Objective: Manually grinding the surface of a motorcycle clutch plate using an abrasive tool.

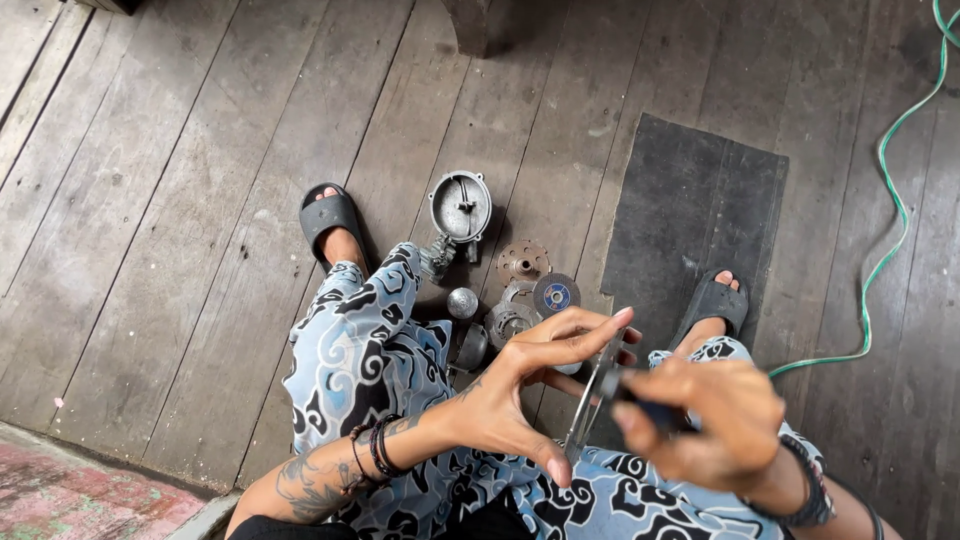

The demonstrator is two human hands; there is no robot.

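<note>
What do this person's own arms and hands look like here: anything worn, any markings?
Both arms are bare, with no sleeves or gloves. The left hand has a stack of dark cord and bead bracelets at the wrist, with dark tattoo work on the forearm below them. The right hand has a dark wristband at the wrist.

Counts, taken outward from the grip

Two hands, the left hand [520, 395] and right hand [715, 425], share one thin metal disc [590, 405]; beyond them lie roughly seven metal parts [500, 290], two black sandals [330, 215], one dark mat [690, 200], one green hose [890, 220].
</note>
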